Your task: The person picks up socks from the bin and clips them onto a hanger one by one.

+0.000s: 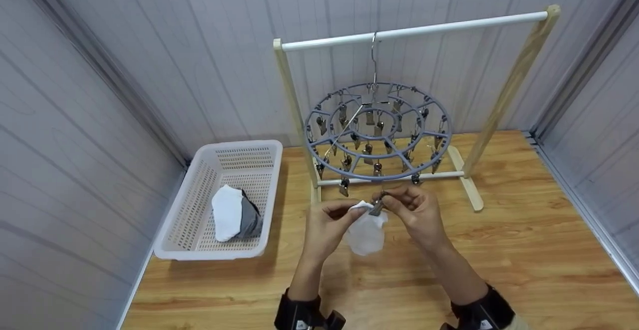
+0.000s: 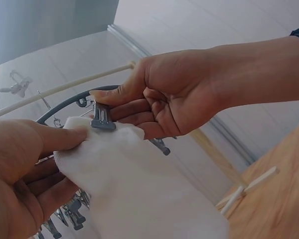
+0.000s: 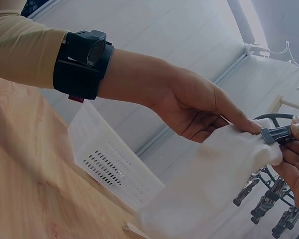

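Note:
A white sock hangs down from between my hands, in front of the round drying rack. My left hand pinches its top edge between thumb and fingers. On that same edge sits a metal clip, its mouth over the fabric. My right hand pinches the clip's upper end, with thumb and fingers on its handles. The clip is on the near side of the grey-blue ring hanger, just below its rim. In the right wrist view the sock drapes below both hands.
The ring hanger, with several other clips, hangs by a hook from the white bar of a wooden-legged stand. To the left, a white perforated basket holds white and grey socks. Pale panel walls surround the wooden tabletop.

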